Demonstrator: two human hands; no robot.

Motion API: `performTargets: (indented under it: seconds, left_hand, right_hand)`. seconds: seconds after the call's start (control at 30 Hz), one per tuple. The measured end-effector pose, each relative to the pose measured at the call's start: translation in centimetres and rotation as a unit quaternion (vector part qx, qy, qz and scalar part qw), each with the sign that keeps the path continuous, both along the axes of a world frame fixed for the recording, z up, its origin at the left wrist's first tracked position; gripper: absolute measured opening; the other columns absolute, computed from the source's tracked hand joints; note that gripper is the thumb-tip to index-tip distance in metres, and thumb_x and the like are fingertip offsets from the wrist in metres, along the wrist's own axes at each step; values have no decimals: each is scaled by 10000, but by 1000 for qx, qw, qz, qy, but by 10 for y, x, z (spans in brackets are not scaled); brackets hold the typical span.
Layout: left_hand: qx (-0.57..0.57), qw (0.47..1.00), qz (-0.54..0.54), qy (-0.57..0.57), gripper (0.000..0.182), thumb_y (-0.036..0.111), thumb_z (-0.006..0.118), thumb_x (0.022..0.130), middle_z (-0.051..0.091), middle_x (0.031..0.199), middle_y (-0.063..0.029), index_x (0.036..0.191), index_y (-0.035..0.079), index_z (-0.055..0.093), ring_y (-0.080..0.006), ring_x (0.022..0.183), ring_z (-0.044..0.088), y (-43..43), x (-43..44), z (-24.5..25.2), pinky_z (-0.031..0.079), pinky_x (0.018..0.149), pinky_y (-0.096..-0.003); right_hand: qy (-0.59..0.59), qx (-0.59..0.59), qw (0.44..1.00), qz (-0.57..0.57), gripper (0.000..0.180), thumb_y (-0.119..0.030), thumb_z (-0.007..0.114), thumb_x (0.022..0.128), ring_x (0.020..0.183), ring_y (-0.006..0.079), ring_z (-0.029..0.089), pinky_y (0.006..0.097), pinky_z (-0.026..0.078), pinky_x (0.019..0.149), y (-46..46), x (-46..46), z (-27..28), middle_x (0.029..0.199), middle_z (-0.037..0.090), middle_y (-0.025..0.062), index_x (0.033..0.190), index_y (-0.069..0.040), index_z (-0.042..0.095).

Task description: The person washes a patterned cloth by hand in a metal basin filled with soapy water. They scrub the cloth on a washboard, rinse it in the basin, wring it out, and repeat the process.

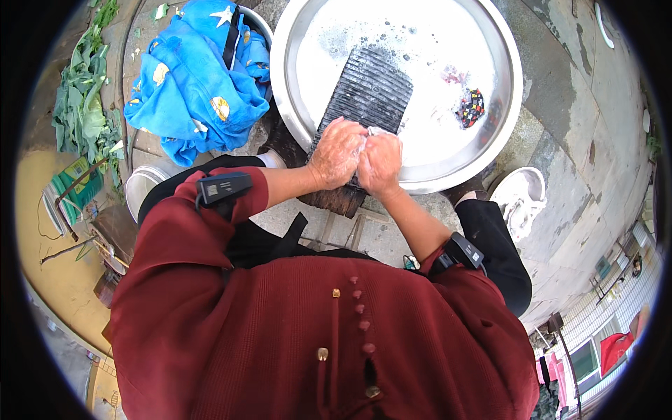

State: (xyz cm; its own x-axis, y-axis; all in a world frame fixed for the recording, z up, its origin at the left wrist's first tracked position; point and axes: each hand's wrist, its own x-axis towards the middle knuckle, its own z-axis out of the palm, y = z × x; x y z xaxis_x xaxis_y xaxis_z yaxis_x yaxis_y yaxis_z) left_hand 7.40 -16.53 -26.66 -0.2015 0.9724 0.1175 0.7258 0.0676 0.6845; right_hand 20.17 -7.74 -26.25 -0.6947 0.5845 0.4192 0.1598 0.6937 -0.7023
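Note:
A dark ridged washboard (370,89) leans in a wide metal basin (512,89) of soapy water, its lower wooden end out over the near rim. Both my hands meet over the lower part of the board. My left hand (338,152) and my right hand (381,164) are closed on a small wet whitish cloth (377,131), mostly hidden by the fingers. Suds cover my skin. A black patterned cloth (471,108) with red and yellow shapes floats at the right of the basin, near a faint reddish patch of cloth (452,75) under the foam.
Blue patterned fabric (199,89) is heaped over a container left of the basin. An empty-looking white bucket (142,184) stands below it. At right, a white bowl (527,184) holds whitish wet cloth (520,212). Leafy greens (86,100) lie at far left. My knees flank the basin.

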Motion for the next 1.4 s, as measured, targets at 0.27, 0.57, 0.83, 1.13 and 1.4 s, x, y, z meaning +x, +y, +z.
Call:
performTargets:
  seconds: [0.27, 0.57, 0.83, 1.13, 1.4]
  left_hand:
    - [-56, 970, 211, 105, 277, 271, 523, 920, 515, 1344, -129, 1138, 113, 588, -328, 1355, 360, 98, -15, -47, 212, 1131, -553]
    - [-48, 996, 36, 67, 329, 264, 556, 841, 527, 1320, -111, 1113, 82, 578, -286, 1323, 408, 49, -17, -34, 191, 1179, -521]
    - [26, 994, 81, -69, 242, 169, 494, 897, 590, 1137, -169, 1069, 22, 580, -350, 1108, 545, 26, -1, -14, 386, 1003, -510]
    - [-7, 973, 223, 52, 247, 199, 578, 812, 569, 1040, -107, 1033, 93, 548, -305, 1077, 499, 92, -19, -53, 367, 938, -435]
    - [73, 996, 21, -39, 252, 287, 504, 894, 555, 974, -157, 998, 62, 552, -330, 997, 539, 2, 7, 4, 382, 988, -504]
  right_hand:
    - [-275, -34, 944, -177, 167, -192, 568, 913, 944, 349, 544, 452, 408, 849, 68, -40, -51, 949, 609, 164, 908, -29, 602]
    - [-58, -32, 995, -78, 128, -114, 569, 868, 748, 366, 557, 469, 444, 693, 38, -31, -42, 785, 586, 170, 798, -8, 582]
    - [-59, -145, 982, -103, 130, -130, 550, 907, 902, 344, 550, 428, 430, 846, 16, -9, 2, 943, 607, 158, 884, -11, 593]
    - [-159, -14, 962, -221, 122, -133, 569, 879, 844, 351, 537, 467, 413, 765, 67, -55, -66, 854, 579, 173, 825, -23, 576]
    - [-11, 9, 1000, 11, 73, -62, 519, 847, 907, 343, 556, 454, 435, 826, -6, 6, 7, 928, 587, 160, 879, -16, 565]
